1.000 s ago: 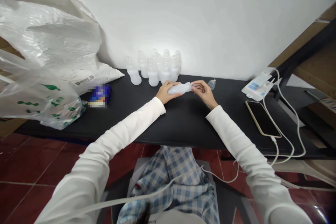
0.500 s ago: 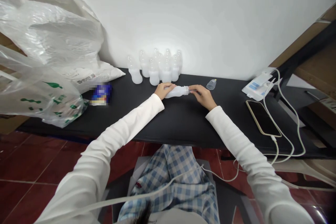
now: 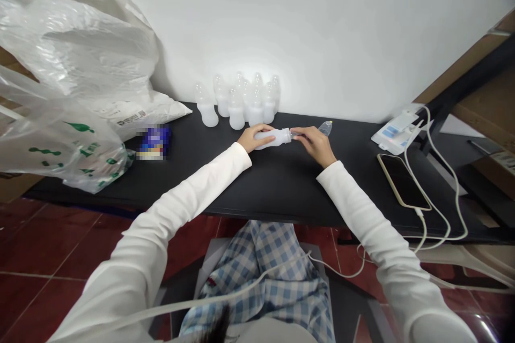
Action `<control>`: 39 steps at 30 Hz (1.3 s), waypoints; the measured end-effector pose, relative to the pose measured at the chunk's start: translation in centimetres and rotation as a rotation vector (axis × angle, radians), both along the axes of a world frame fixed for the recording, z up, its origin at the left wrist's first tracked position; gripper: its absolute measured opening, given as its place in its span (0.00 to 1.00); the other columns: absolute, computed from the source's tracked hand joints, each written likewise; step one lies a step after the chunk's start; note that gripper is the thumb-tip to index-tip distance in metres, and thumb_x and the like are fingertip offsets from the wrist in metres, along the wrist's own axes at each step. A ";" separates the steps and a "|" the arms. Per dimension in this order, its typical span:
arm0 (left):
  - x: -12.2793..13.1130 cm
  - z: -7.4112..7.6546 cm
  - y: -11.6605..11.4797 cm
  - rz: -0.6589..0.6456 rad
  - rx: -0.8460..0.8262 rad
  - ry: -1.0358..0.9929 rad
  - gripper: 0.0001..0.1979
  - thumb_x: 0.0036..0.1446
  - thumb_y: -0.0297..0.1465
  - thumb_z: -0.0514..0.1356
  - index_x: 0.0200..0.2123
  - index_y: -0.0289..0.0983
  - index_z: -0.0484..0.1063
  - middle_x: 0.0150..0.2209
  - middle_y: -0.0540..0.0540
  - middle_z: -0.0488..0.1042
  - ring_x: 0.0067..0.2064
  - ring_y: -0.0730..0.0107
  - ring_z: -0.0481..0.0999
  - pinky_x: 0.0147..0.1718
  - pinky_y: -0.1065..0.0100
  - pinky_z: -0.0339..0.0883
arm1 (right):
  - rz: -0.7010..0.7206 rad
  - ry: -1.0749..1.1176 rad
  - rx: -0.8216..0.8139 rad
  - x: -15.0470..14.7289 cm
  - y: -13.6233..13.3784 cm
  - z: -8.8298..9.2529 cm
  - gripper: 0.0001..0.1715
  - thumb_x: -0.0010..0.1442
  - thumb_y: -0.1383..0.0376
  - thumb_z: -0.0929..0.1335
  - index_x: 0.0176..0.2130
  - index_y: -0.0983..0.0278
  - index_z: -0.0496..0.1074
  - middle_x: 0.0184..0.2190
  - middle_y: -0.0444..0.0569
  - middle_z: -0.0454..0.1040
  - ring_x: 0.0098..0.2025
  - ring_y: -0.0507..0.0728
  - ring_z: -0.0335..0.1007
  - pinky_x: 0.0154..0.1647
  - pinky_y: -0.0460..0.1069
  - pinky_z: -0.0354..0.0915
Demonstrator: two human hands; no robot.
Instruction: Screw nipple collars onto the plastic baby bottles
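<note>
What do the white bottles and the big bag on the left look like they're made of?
The bottles look like translucent plastic, probably polyethylene: milky, frosted walls with a soft sheen. The bag seems thin, glossy plastic film, judging by its crinkles and bright highlights.
</note>
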State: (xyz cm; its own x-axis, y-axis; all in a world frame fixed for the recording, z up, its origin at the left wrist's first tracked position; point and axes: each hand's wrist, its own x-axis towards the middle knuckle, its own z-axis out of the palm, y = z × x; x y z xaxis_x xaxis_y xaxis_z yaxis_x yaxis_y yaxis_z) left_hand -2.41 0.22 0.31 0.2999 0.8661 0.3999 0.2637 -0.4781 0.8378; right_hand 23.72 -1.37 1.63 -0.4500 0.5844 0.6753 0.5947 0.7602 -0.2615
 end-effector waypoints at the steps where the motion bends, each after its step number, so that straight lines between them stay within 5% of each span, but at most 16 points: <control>1: -0.1 -0.1 0.0 0.000 0.094 0.067 0.31 0.50 0.55 0.68 0.47 0.36 0.80 0.47 0.41 0.81 0.49 0.57 0.79 0.54 0.57 0.71 | -0.009 -0.009 -0.017 0.1 0.1 0.0 0.18 0.71 0.53 0.64 0.51 0.58 0.76 0.43 0.51 0.82 0.43 0.61 0.76 0.47 0.57 0.72; 7: -0.9 -0.5 0.2 0.015 0.421 0.373 0.33 0.53 0.49 0.70 0.59 0.40 0.73 0.51 0.41 0.78 0.51 0.59 0.79 0.53 0.57 0.72 | -0.019 -0.017 -0.083 -0.2 0.1 -0.1 0.25 0.72 0.47 0.58 0.43 0.60 0.75 0.35 0.53 0.77 0.36 0.60 0.69 0.42 0.56 0.67; 16: -0.5 -0.4 0.1 0.109 0.815 0.535 0.31 0.61 0.50 0.62 0.60 0.37 0.73 0.48 0.37 0.81 0.48 0.55 0.80 0.47 0.57 0.72 | -0.078 -0.048 -0.232 -0.5 0.1 -0.2 0.37 0.71 0.41 0.49 0.28 0.59 0.67 0.27 0.49 0.72 0.32 0.58 0.66 0.42 0.56 0.62; 20: -0.7 -0.3 0.3 0.144 0.820 0.540 0.32 0.61 0.52 0.62 0.60 0.37 0.73 0.48 0.37 0.82 0.47 0.55 0.81 0.46 0.57 0.72 | -0.106 -0.109 -0.194 -0.6 -0.4 0.3 0.34 0.71 0.41 0.52 0.43 0.60 0.73 0.39 0.53 0.77 0.42 0.62 0.71 0.48 0.58 0.62; 24: -1.0 -0.5 0.7 0.144 0.741 0.537 0.34 0.60 0.55 0.60 0.58 0.36 0.74 0.49 0.36 0.81 0.47 0.54 0.81 0.47 0.57 0.72 | -0.055 -0.146 -0.137 -0.7 -0.7 0.5 0.37 0.65 0.41 0.65 0.64 0.57 0.64 0.54 0.56 0.75 0.51 0.66 0.72 0.51 0.59 0.63; 29: -1.1 -0.5 0.8 0.057 0.665 0.563 0.34 0.59 0.54 0.61 0.59 0.37 0.73 0.50 0.36 0.81 0.51 0.54 0.80 0.50 0.56 0.71 | -0.013 -0.137 -0.076 -0.8 -0.5 0.4 0.26 0.65 0.46 0.67 0.56 0.56 0.72 0.48 0.53 0.78 0.46 0.64 0.73 0.49 0.59 0.65; 39: -0.5 -0.1 0.2 0.053 0.698 0.577 0.30 0.62 0.50 0.61 0.61 0.41 0.72 0.51 0.37 0.80 0.52 0.54 0.78 0.51 0.55 0.70 | -0.057 -0.067 -0.096 -0.8 -0.3 0.0 0.33 0.66 0.37 0.59 0.47 0.59 0.74 0.32 0.49 0.70 0.37 0.60 0.66 0.42 0.56 0.60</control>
State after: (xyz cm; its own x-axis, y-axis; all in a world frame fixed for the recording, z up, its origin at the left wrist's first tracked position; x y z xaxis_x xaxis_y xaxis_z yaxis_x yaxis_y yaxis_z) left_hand -2.92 0.38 0.25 0.5828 0.5014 0.6395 0.5889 -0.8029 0.0929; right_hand 22.90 -1.71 1.61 -0.4565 0.6707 0.5846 0.6547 0.6981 -0.2897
